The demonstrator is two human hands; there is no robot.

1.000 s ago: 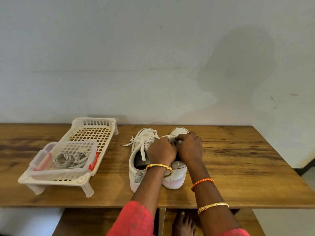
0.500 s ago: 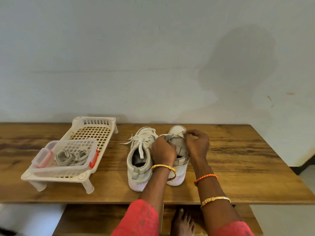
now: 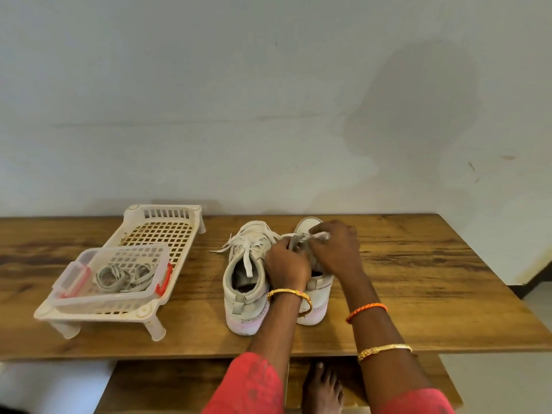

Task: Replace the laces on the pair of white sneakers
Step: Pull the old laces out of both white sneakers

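Note:
Two white sneakers stand side by side on the wooden table, heels toward me. The left sneaker keeps its white lace tied, with loose ends hanging into the opening. Both hands work over the right sneaker. My left hand pinches a grey-white lace at the tongue. My right hand pinches the other part of that lace near the toe. The hands hide most of the right sneaker's eyelets. A bundle of grey spare laces lies in a clear plastic box.
The clear box with red clips sits in a white slotted plastic tray on legs at the table's left. The wall runs right behind the table. A lower shelf and a bare foot show below the front edge.
My right hand has moved from the tongue up toward the toe, drawing lace with it. The left hand stays at the tongue. The camera has tilted slightly.

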